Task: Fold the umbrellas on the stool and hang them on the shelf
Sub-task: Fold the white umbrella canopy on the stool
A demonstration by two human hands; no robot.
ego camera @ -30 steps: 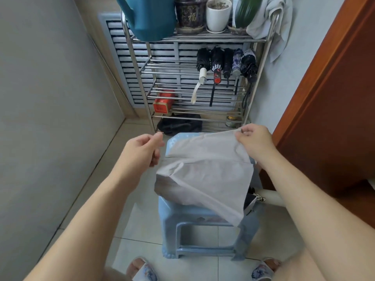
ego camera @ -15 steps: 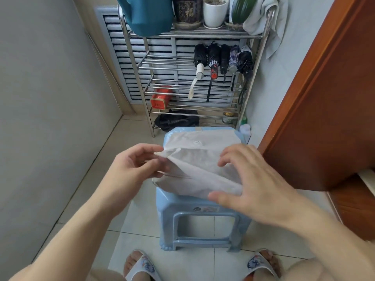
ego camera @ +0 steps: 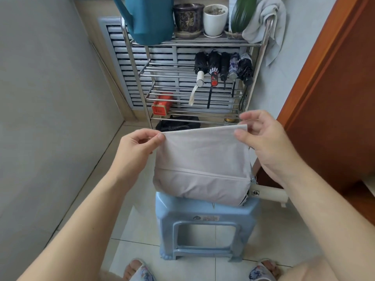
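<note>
Fingers [ego camera: 156, 138] of the left hand [ego camera: 136, 151] were closed in a pinch, thumb against forefinger, on the left corner of a raised flap of the pale grey fabric umbrella [ego camera: 203, 169]. Fingers [ego camera: 240, 133] of the right hand [ego camera: 267, 145] pinched the flap's right corner between thumb and forefinger, the remaining fingers spread loosely above. Both hands held the flap's upper edge taut and level between them, forearms reaching forward from the lower corners of the view.

The umbrella's bundled canopy lay on the seat of a light blue plastic stool [ego camera: 205, 218], its cream cylindrical handle [ego camera: 269, 194] projecting beyond the stool's right side.

Behind the stool stood a stainless-steel wire shelf [ego camera: 172, 69]. Five folded umbrellas [ego camera: 223, 65] hung side by side, handles downward, from its upper right part. The top tier carried a teal watering can [ego camera: 150, 19], a dark glazed flowerpot [ego camera: 187, 17] and a white flowerpot [ego camera: 215, 19] containing soil; a pale grey towel [ego camera: 263, 23] was draped over the right post. A red rectangular tin [ego camera: 162, 106] lay on a lower tier, with a black bundle [ego camera: 176, 123] beneath. A brown wooden door [ego camera: 332, 98] stood to the right. Two patterned slippers [ego camera: 142, 272] appeared at the lower edge, on a tiled floor [ego camera: 138, 232].
</note>
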